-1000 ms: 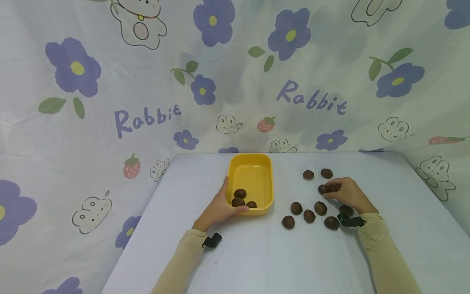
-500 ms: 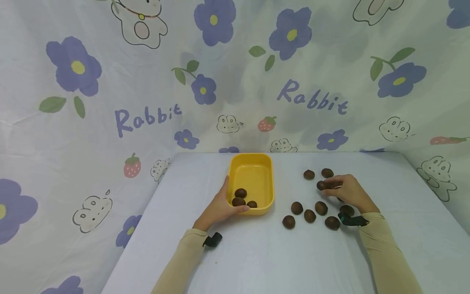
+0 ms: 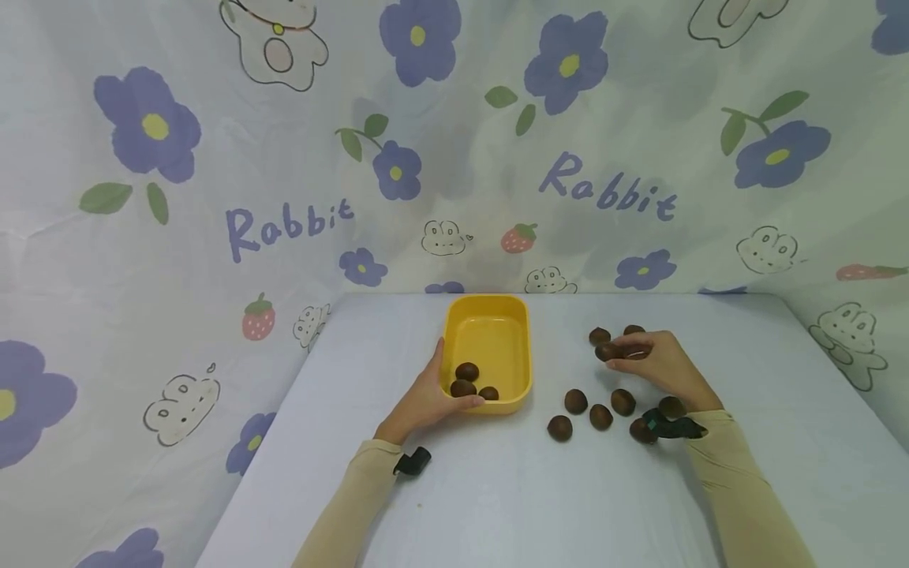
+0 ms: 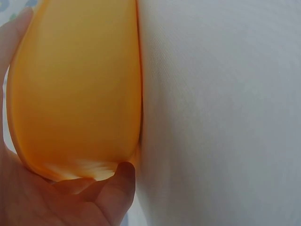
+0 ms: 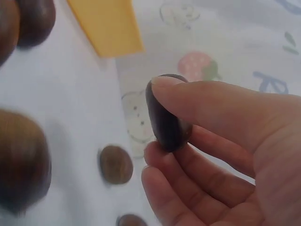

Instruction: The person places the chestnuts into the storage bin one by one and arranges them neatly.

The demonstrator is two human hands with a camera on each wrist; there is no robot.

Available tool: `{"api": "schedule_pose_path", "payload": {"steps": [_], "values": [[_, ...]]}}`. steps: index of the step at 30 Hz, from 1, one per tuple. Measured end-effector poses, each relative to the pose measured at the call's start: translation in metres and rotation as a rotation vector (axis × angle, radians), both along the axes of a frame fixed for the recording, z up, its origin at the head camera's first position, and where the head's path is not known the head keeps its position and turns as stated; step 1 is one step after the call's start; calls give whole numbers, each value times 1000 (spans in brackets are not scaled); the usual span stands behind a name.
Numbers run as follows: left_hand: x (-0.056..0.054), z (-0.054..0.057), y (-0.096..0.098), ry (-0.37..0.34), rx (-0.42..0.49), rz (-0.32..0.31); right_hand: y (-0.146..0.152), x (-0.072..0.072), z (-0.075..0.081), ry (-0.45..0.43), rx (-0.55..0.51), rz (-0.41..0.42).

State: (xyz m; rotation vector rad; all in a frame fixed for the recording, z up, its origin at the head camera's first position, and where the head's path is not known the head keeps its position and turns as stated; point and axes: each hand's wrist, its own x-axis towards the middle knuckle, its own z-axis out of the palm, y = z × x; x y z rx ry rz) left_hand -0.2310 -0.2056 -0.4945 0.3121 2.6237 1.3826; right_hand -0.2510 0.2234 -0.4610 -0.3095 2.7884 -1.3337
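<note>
One glossy, dark-brown, rounded chestnut [image 3: 607,352] is held above the white counter [image 3: 483,497], right of the yellow, rectangular, round-cornered tray [image 3: 527,347]. The right hand's [image 3: 663,364] grip is narrow, pinching it between thumb and fingers. The left hand [image 3: 426,401] holds the tray at its near left corner, thumb along the near rim. Three brown chestnuts [image 3: 466,371] lie inside, towards the near end; six loose chestnuts [image 3: 600,416] rest on the counter nearer the person.
</note>
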Motion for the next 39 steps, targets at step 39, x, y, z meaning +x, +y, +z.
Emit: {"api": "schedule_pose_path", "payload": {"steps": [39], "values": [[1, 0, 0, 14, 1, -6, -141, -19, 31, 7, -101, 209]]}}
